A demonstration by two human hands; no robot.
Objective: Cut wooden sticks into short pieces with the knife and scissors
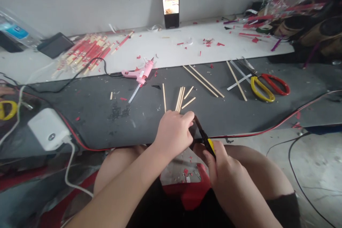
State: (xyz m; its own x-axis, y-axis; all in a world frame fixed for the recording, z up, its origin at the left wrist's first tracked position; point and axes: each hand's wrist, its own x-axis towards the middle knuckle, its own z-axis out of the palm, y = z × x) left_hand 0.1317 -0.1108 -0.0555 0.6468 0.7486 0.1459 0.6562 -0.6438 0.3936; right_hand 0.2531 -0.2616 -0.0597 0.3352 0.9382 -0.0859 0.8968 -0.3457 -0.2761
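Note:
My right hand (227, 172) is wrapped round the black and yellow handle of a utility knife (205, 136), its dark blade angled up and left. The blade's tip meets the fingers of my left hand (173, 130), which is closed at the front edge of the grey bench. What those fingers hold is hidden. Just beyond them lie several pale wooden sticks (180, 97), their near ends covered by the hand. One more upright stick (164, 97) lies to their left, and two short pieces (188, 102) lie to the right.
A pink glue gun (140, 73) lies left of the sticks. Longer sticks (204, 81) and red-and-yellow-handled scissors (263, 87) lie right. Bundled wrapped sticks (87, 51), a phone (170, 1) and a white charger (49, 129) stand around. A red-black cable (288, 115) runs along the front edge.

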